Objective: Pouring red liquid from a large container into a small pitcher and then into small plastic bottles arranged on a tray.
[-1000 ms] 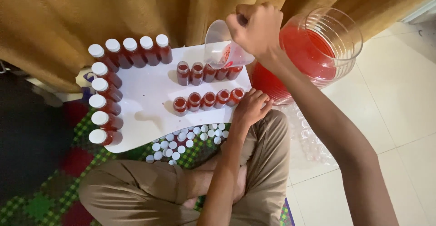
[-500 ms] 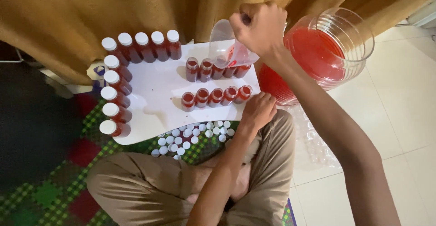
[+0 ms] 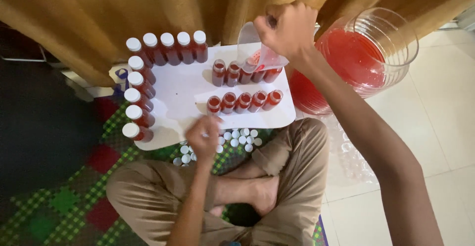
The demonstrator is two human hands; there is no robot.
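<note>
Seen from above, a person sat cross-legged on a green checked mat beside a pale tiled floor. A flat white board lay in front of the knees, backed by a mustard-yellow curtain.

The right hand was closed around a small clear plastic measuring jug holding red liquid, tipped with its spout over the back row of small open bottles filled with red liquid. A second row of five open red-filled bottles stood just in front of it on the board.

The left hand hovered, fingers loosely curled, at the near edge of the board above a scatter of small round white caps lying on the mat. Whether it pinched a cap could not be told.

Ten capped red bottles with white lids lined the board's back and left edges in an L shape.

A large clear ribbed plastic jar of red liquid stood on the floor to the right of the board, just beyond the right wrist.
</note>
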